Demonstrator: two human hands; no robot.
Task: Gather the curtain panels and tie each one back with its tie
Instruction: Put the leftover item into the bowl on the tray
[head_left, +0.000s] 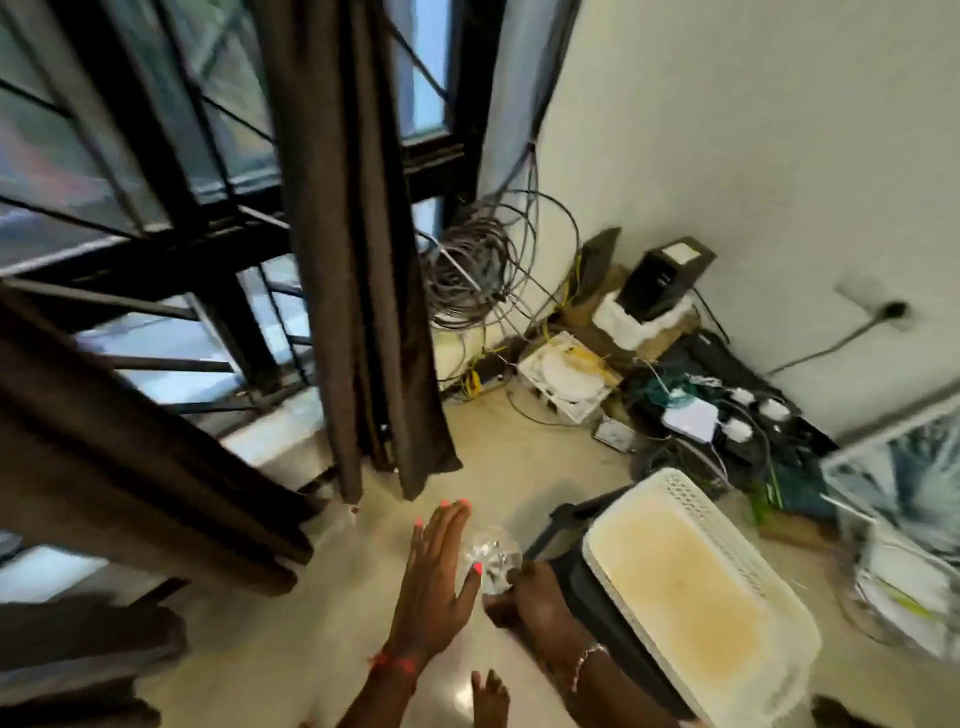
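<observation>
Left hand (436, 577) flat, fingers straight, against clear crumpled item (493, 556); right hand (535, 597) grips it from below; curtain panel (358, 260) hangs loose.

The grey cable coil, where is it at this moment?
Head view, upper centre: the grey cable coil is in the room corner, just right of the hanging brown curtain panel, above the white box.
</observation>
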